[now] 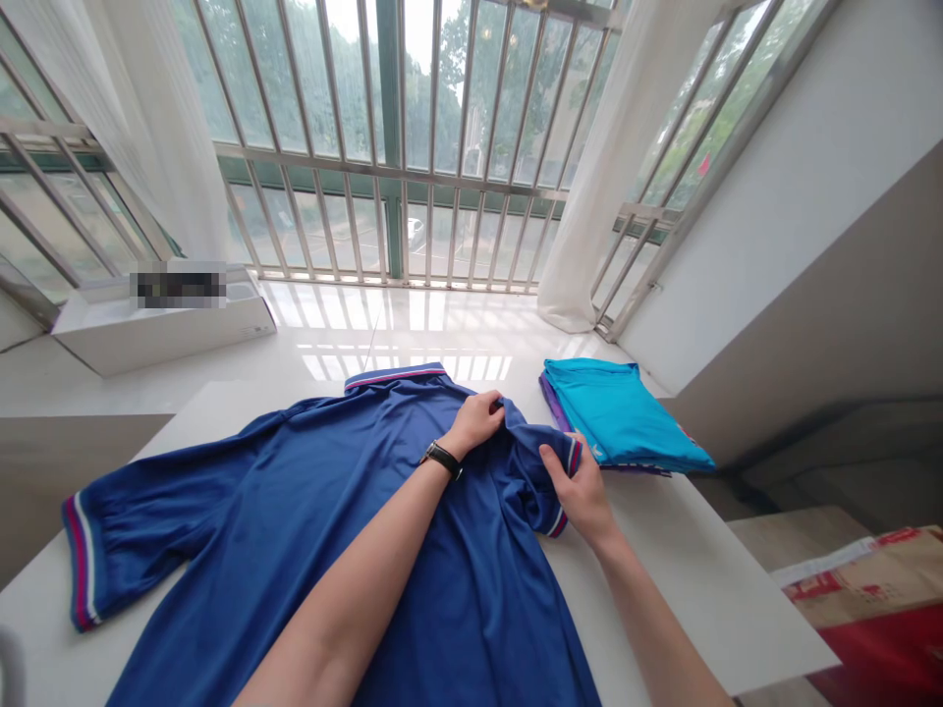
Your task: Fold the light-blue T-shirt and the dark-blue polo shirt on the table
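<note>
A dark blue polo shirt (pixel 295 511) lies spread over the white table, its striped collar (pixel 394 376) pointing toward the window. My left hand (pixel 477 420), with a black-strapped watch (pixel 444 459) at the wrist, pinches the fabric near the right shoulder. At the cuff of the right sleeve (pixel 541 452), my right hand (pixel 582 486) grips the striped edge, thumb on top and fingers hidden behind. This sleeve is bunched and partly lifted. The left sleeve (pixel 154 530) lies stretched out flat.
Folded clothes with a bright blue garment (pixel 626 412) on top sit at the table's (pixel 707 570) right back corner. A white box (pixel 177 329) stands on the sill at left. Barred windows and a white curtain (pixel 596 196) rise behind. Red and tan bags (pixel 876 599) lie lower right.
</note>
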A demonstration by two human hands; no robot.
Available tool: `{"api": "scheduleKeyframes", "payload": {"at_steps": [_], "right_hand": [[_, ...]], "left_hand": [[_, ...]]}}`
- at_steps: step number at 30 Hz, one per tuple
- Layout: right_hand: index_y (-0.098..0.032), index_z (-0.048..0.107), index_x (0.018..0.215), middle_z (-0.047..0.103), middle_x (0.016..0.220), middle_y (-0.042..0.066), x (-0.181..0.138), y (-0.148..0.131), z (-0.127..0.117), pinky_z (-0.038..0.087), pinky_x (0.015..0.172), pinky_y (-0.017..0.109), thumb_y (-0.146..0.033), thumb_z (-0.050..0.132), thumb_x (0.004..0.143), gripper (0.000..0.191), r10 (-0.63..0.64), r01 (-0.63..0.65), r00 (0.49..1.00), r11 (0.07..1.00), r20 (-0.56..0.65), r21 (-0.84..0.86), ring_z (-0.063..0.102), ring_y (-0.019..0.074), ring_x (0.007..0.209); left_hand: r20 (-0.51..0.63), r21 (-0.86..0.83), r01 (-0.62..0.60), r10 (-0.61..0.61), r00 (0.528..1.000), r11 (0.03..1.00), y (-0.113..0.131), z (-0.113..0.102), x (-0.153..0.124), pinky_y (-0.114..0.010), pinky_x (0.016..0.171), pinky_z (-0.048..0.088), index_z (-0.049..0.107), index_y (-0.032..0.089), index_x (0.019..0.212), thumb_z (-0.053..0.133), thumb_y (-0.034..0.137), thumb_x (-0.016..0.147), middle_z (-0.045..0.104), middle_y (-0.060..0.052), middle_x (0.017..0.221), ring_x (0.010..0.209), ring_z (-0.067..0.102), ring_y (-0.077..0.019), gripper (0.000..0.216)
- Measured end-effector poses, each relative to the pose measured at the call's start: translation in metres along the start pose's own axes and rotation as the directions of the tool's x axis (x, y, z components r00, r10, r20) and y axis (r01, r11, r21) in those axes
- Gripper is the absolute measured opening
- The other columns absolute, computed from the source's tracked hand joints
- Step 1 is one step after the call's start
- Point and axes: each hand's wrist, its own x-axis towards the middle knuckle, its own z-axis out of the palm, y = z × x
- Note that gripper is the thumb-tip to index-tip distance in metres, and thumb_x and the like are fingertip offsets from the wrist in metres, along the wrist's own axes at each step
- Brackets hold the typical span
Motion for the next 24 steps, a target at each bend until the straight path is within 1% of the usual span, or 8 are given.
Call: {"api": "scheduleKeyframes", "payload": {"at_steps": [5,9,13,16,19,20,22,24], "right_hand": [[-0.019,0.064,0.108,0.074,0.102,0.01,-0.002,0.005,0.003,0.052,0.089,0.041,-0.052,0.062,0.084,0.041,-0.002,0.013,0.988,0.997,0.153,-0.071,0.068,0.0276,0.096],[-0.017,0.069,0.103,0.075,0.097,0.011,0.01,0.001,0.003,0.052,0.089,0.045,-0.054,0.063,0.081,0.043,0.035,-0.035,0.999,0.996,-0.009,-0.08,0.068,0.0299,0.092],[-0.018,0.067,0.108,0.074,0.097,0.009,0.032,-0.023,0.013,0.055,0.085,0.043,-0.054,0.07,0.077,0.048,0.104,-0.081,0.988,0.98,-0.117,0.184,0.068,0.0285,0.091],[-0.02,0.063,0.12,0.074,0.1,0.008,0.037,-0.047,0.026,0.057,0.081,0.041,-0.055,0.07,0.077,0.055,0.102,-0.155,0.985,0.872,0.139,0.464,0.07,0.0274,0.091],[-0.022,0.061,0.125,0.073,0.109,0.011,0.031,-0.058,0.039,0.057,0.084,0.044,-0.058,0.062,0.084,0.055,-0.028,-0.295,0.892,0.721,0.451,0.627,0.07,0.0277,0.098],[-0.023,0.063,0.122,0.073,0.11,0.011,0.029,-0.057,0.043,0.057,0.086,0.045,-0.057,0.06,0.085,0.05,-0.054,-0.302,0.885,0.69,0.462,0.658,0.07,0.027,0.099],[-0.022,0.067,0.108,0.074,0.101,0.009,0.025,-0.045,0.05,0.056,0.085,0.043,-0.055,0.061,0.086,0.04,-0.026,-0.247,0.932,0.684,0.361,0.686,0.07,0.0238,0.092],[-0.02,0.067,0.094,0.072,0.085,0.006,0.025,-0.027,0.057,0.057,0.076,0.038,-0.054,0.062,0.085,0.035,0.035,-0.155,0.979,0.772,0.202,0.616,0.068,0.0197,0.076]], "left_hand": [[0.004,-0.238,0.119,-0.122,0.993,0.964,0.0,0.003,0.003,-0.02,0.059,0.046,0.062,0.015,0.089,0.05,0.017,0.087,0.062,0.001,0.067,0.059,0.059,-0.0101,0.013],[0.118,-0.36,0.211,-0.18,0.977,0.909,0.005,0.003,0.002,-0.019,0.05,0.044,0.059,0.014,0.096,0.048,0.026,0.093,0.058,0.003,0.06,0.049,0.055,-0.0087,0.017],[0.251,-0.408,0.276,-0.184,0.95,0.87,0.014,-0.003,0.0,-0.02,0.049,0.045,0.057,0.015,0.107,0.048,0.038,0.096,0.061,0.001,0.064,0.05,0.059,-0.0101,0.027],[0.347,-0.45,0.301,-0.146,0.926,0.841,0.013,-0.023,-0.003,-0.024,0.06,0.052,0.053,0.02,0.124,0.052,0.041,0.094,0.069,-0.002,0.081,0.064,0.066,-0.0128,0.036],[0.385,-0.442,0.323,-0.148,0.911,0.837,0.001,-0.059,-0.009,-0.027,0.064,0.053,0.063,0.019,0.116,0.058,0.039,0.091,0.071,-0.004,0.087,0.071,0.066,-0.0154,0.032],[0.393,-0.421,0.342,-0.17,0.903,0.84,-0.005,-0.072,-0.011,-0.029,0.064,0.053,0.066,0.018,0.112,0.056,0.042,0.093,0.071,-0.006,0.085,0.07,0.066,-0.0169,0.032],[0.416,-0.348,0.395,-0.238,0.878,0.85,-0.016,-0.096,-0.015,-0.033,0.064,0.055,0.069,0.019,0.112,0.046,0.047,0.097,0.072,-0.007,0.084,0.071,0.067,-0.0198,0.039],[0.433,-0.214,0.429,-0.308,0.847,0.878,-0.024,-0.112,-0.018,-0.036,0.069,0.056,0.068,0.022,0.12,0.039,0.049,0.099,0.074,-0.007,0.084,0.075,0.069,-0.0216,0.045]]}}
